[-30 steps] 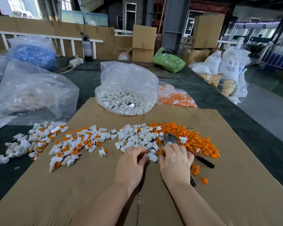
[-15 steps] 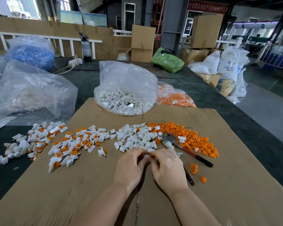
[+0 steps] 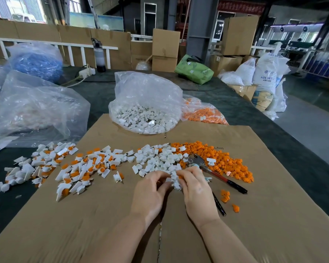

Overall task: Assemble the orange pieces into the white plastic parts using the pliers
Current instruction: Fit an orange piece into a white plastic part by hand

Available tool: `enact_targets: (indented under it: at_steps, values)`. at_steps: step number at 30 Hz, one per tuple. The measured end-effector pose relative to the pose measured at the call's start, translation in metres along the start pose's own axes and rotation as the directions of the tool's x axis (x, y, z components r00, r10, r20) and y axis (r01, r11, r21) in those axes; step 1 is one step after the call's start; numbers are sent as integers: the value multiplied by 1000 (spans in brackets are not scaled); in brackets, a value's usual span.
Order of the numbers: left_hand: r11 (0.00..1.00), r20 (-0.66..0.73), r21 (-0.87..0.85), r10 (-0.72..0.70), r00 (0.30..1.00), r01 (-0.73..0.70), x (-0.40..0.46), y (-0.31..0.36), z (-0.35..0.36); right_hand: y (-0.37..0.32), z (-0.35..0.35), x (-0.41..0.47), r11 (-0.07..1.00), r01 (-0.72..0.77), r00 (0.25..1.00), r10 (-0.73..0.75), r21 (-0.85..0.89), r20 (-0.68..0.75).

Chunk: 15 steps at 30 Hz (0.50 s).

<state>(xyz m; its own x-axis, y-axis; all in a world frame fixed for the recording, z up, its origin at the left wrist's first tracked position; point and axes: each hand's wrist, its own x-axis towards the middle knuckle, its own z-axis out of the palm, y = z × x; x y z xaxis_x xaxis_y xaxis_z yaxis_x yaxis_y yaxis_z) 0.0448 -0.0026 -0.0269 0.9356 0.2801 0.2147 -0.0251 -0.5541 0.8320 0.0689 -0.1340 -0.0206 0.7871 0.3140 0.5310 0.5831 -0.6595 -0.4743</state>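
Note:
A heap of loose white plastic parts (image 3: 160, 160) lies mid-cardboard, with a spread of orange pieces (image 3: 222, 158) to its right. Assembled white-and-orange parts (image 3: 84, 166) are scattered to the left. The pliers (image 3: 215, 171), with red and black handles, lie on the cardboard among the orange pieces, not held. My left hand (image 3: 150, 192) and my right hand (image 3: 196, 188) meet at the near edge of the white heap. Between their curled fingertips they pinch a small white part (image 3: 174, 180), with a bit of orange showing at my right fingertips.
A clear bag of white parts (image 3: 146, 103) and a bag of orange pieces (image 3: 201, 111) stand behind the cardboard sheet (image 3: 254, 224). Further plastic bags (image 3: 36, 103) lie at the left on the dark table. A few stray orange pieces (image 3: 225, 195) lie right of my hands.
My right hand has drawn back from the pliers and the orange heap toward my left hand. Both hands now pinch a small white part together, slightly nearer to me.

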Motion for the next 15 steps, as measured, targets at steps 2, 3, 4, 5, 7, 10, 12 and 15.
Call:
enact_targets:
  at_steps: [2, 3, 4, 5, 7, 10, 12, 15]
  values:
    - [1000, 5, -24, -17, 1000, 17, 0, 1, -1, 0, 0, 1, 1000, -21, 999, 22, 5, -38]
    - [999, 6, -39, -25, 1000, 26, -1, 2, -1, 1, 0, 1, 1000, -30, 998, 30, 2, -53]
    - [998, 7, -52, -34, 999, 34, -1, 2, -1, 1, 0, 1, 999, -52, 997, 52, 10, -51]
    - [997, 9, -63, -42, 999, 42, -1, 1, -1, 1, 0, 0, 996, -80, 996, 81, 31, -38]
    - [996, 9, -77, -50, 999, 51, -1, 1, -1, 1, 0, -1, 994, -93, 995, 95, 61, -33]
    - [993, 3, -104, -47, 999, 47, -1, 0, 0, -1, -1, -1, 998, -30, 998, 33, 57, -56]
    - [994, 3, -98, -41, 999, 41, 0, -1, 0, 1, -2, -1, 998, 26, 999, -24, 48, -42]
    - [996, 5, -80, -37, 999, 38, 0, -2, 0, 3, -1, -1, 996, 40, 998, -36, 74, -48]
